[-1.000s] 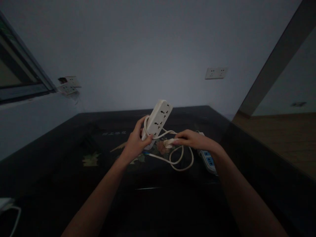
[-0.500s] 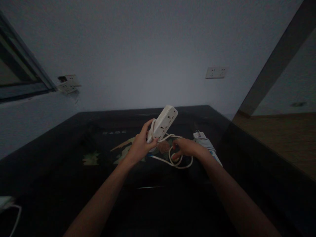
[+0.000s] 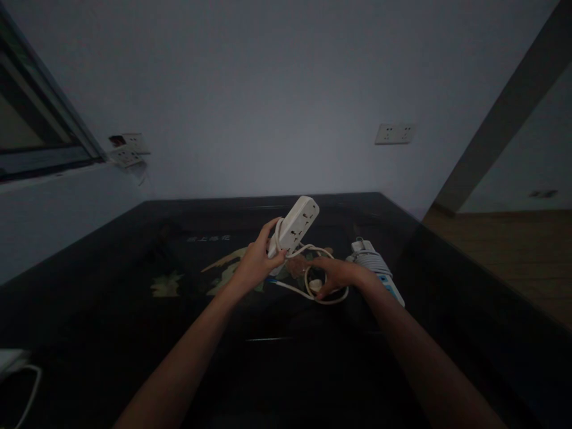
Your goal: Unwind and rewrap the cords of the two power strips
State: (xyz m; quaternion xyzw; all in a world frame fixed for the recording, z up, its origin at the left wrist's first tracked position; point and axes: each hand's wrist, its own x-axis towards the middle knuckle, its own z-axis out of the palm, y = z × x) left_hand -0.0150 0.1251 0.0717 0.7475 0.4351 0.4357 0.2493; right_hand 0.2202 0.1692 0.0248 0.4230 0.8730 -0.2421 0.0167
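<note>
My left hand (image 3: pixel 258 256) is closed around the lower end of a white power strip (image 3: pixel 300 220), which tilts up to the right with its sockets showing. A turn of white cord (image 3: pixel 277 235) goes round the strip beside my thumb. More of this cord lies in loose loops to the right on the dark tabletop. Over those loops is my right hand (image 3: pixel 335 275), its thumb and fingers curved and apart. Between them sits a white plug (image 3: pixel 315 285), and the fingertips look close to or touching the cord loop.
A second power strip (image 3: pixel 384 275), wrapped in grey cord, lies right of my right hand. At the lower left edge is a white object (image 3: pixel 13 360) with a cord. The dark glossy table (image 3: pixel 214 363) meets a wall bearing sockets (image 3: pixel 395 134).
My right thumb and fingers have spread apart around the plug, which now shows more plainly. The power strip in my left hand has shifted slightly down and left.
</note>
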